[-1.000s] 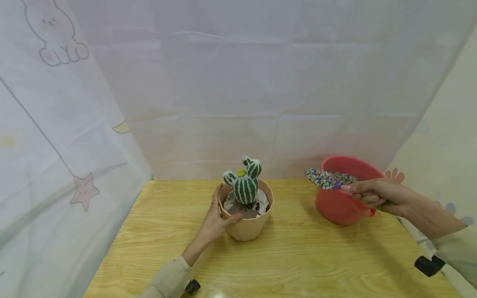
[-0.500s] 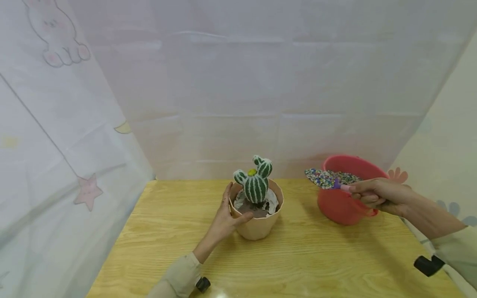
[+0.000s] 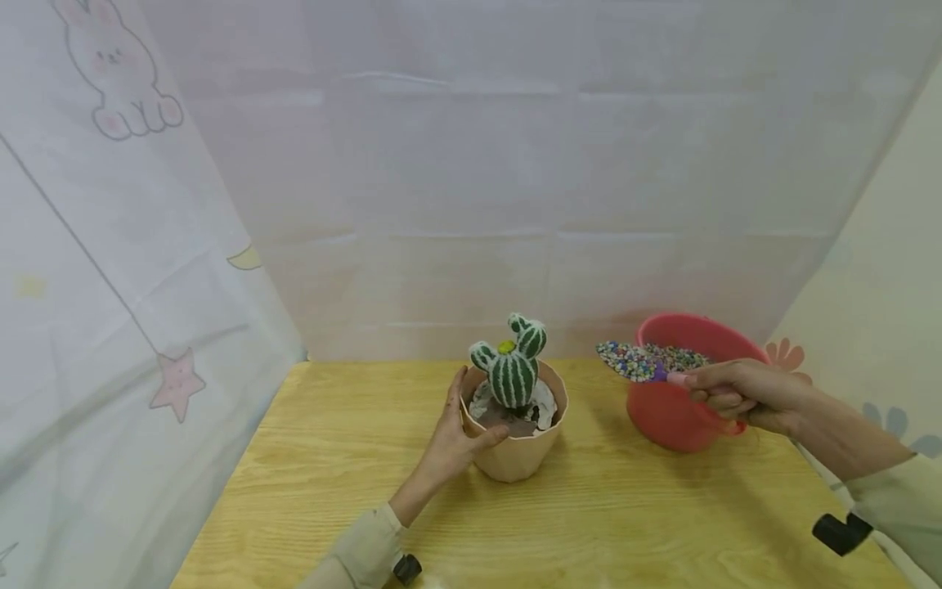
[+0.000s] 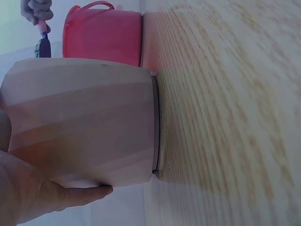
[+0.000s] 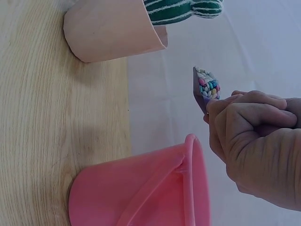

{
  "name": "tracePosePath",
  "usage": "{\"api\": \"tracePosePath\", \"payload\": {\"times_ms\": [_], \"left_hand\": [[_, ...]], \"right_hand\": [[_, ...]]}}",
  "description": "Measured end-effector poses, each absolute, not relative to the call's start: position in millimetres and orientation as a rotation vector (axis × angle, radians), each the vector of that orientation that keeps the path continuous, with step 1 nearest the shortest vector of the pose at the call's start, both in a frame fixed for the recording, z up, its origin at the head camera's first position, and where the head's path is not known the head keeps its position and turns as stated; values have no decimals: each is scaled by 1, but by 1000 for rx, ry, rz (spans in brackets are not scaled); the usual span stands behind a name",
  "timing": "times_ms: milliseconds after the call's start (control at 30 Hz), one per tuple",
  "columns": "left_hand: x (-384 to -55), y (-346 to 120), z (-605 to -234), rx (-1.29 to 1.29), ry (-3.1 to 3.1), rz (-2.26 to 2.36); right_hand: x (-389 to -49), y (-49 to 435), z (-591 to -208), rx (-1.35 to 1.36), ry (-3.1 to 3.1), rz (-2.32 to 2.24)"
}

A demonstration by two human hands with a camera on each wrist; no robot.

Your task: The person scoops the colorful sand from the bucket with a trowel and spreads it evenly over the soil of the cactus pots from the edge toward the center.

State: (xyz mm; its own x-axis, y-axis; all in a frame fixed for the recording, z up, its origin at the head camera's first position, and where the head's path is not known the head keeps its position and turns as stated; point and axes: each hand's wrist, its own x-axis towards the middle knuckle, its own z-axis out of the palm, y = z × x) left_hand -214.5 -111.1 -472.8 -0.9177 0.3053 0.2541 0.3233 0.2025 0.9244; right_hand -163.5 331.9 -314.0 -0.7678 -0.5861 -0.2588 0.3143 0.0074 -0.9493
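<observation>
My left hand (image 3: 450, 442) holds a peach faceted flowerpot (image 3: 515, 462) on the table, fingers along its left side and thumb over the near rim. A green-and-white knitted cactus (image 3: 513, 379) with a yellow flower stands in the pot, with crumpled white material around its base. In the right wrist view my right hand (image 5: 258, 132) is curled round the handle of a small trowel, mostly hidden. Multicoloured pebbles (image 3: 625, 361) heap its blade, which points left toward the pot. The trowel's purple neck (image 3: 661, 373) shows beyond the fingers, above the rim of a pink bucket (image 3: 666, 421).
More coloured pebbles (image 3: 680, 357) lie inside the bucket, whose handle (image 5: 153, 190) hangs down its side. The wooden table (image 3: 353, 442) ends at a pale cloth backdrop (image 3: 456, 180) behind and at both sides.
My left hand and the pot with its cactus have slid right, nearer the bucket. The loaded trowel in my right hand has shifted only slightly left and stays level.
</observation>
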Motion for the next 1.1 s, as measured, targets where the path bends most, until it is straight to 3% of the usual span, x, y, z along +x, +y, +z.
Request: {"api": "tracePosePath", "payload": {"times_ms": [467, 700, 867, 1100], "left_hand": [[-213, -111, -475, -651, -2400, -1888], [-197, -113, -446, -676, -2421, -1902], [-213, -111, -472, -653, -2415, -1869], [-213, -111, -474, -641, -2408, -1845]], "right_hand": [[-166, 317, -317, -284, 1664, -1830], [-167, 307, -315, -272, 1702, -1817], [-170, 297, -314, -282, 1748, -1781], [-173, 285, -320, -254, 1779, -1779]]}}
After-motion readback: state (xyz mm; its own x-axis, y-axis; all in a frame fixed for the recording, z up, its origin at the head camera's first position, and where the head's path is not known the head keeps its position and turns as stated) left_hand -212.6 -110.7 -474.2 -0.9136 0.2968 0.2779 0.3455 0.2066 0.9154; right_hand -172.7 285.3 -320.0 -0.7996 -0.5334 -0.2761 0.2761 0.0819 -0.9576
